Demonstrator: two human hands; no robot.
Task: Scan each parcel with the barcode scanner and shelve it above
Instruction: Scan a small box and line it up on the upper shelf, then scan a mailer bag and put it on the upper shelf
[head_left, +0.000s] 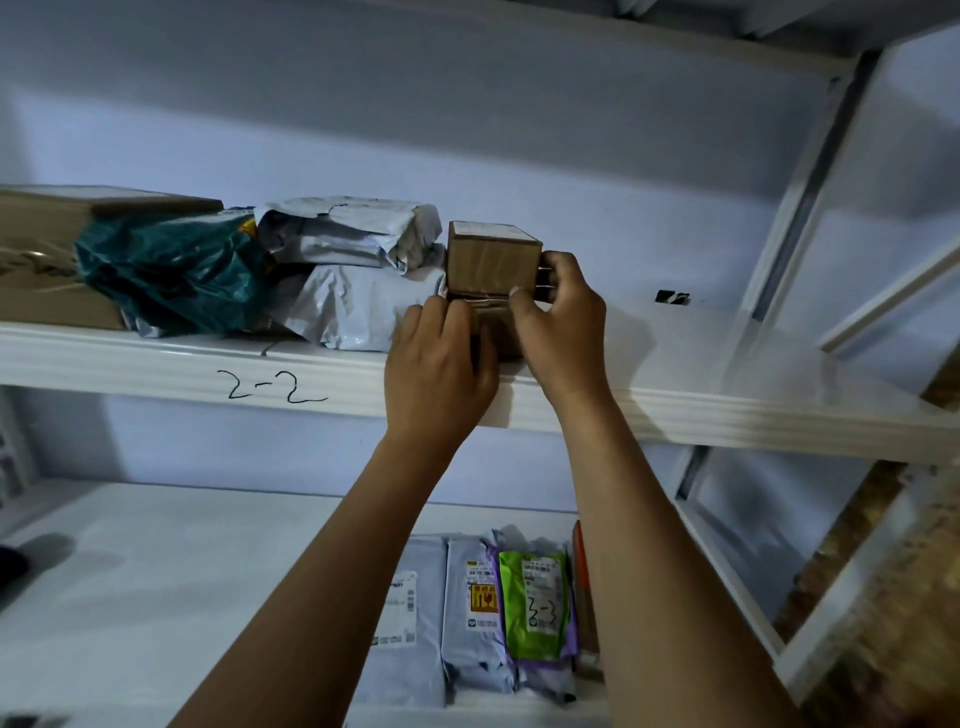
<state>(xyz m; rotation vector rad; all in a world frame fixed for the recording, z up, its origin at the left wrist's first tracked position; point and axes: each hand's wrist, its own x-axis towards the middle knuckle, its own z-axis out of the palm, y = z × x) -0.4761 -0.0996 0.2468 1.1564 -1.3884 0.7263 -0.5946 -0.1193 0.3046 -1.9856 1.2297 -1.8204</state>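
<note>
In the middle of the frame both hands were up at the shelf (156, 358), whose white front rim bore a handwritten "2-2". A small box (491, 262) of brown cardboard stood on top of a lower box (493, 332), which sat at the front of that shelf and was mostly hidden between the hands. The right hand (561, 322) gripped the small box at its lower right corner, with the thumb pressed on the front face and the fingers wrapped round the right side. The left hand (441, 364) had its back to the camera, and its fingers were curled round the left edge of the lower box, close under the small one; the fingertips themselves were out of sight. Just left of the boxes and touching them lay a grey bag (358, 306) with a second crumpled grey bag (348, 228) stacked on it. Further left came a dark green bag (171, 270), which leaned against a large carton (47, 249) at the left edge of the frame. In the lower part of the frame, between the two forearms, a lower shelf (156, 571) carried a row of flat parcels lying side by side: two grey ones (400, 613) and a green packet (535, 603) with "2-3" written on its label. A white post (795, 182) of the rack ran up the right side.
</note>
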